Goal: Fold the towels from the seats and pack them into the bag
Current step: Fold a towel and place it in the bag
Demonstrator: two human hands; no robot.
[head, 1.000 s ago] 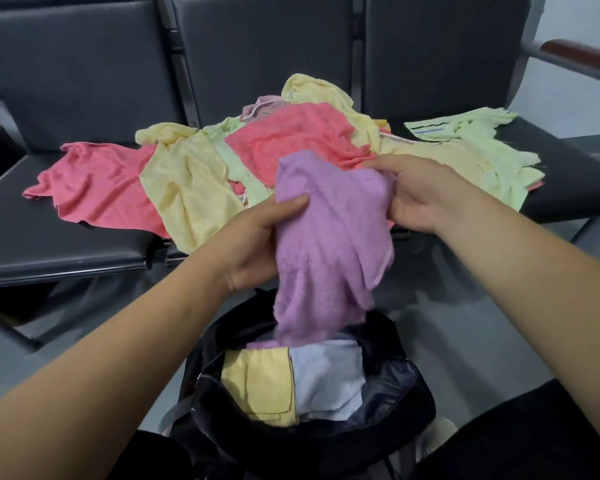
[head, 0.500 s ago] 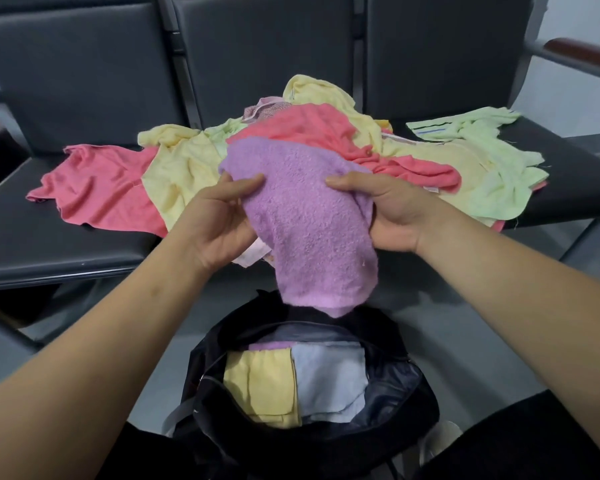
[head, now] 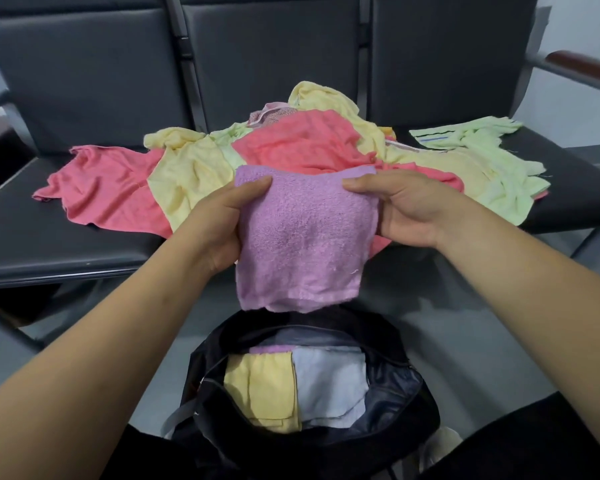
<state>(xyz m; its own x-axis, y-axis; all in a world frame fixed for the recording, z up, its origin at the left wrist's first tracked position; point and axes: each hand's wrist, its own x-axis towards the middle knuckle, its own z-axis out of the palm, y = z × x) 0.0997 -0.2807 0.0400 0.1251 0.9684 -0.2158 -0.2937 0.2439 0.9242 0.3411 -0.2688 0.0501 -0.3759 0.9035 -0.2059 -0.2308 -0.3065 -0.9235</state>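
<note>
Head view. Purple towel, one, folded: gripped at its top corners by the left hand and right hand, hands apart, over the open bag. Bag holds three folded towels: yellow, pale, purple strip. Seats, three: heap of roughly seven loose towels near the front edge, not yet folded.

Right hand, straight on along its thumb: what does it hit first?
The right hand pinches the purple towel; pushed on along the thumb, it would likely meet the left hand gripping the other edge.
</note>
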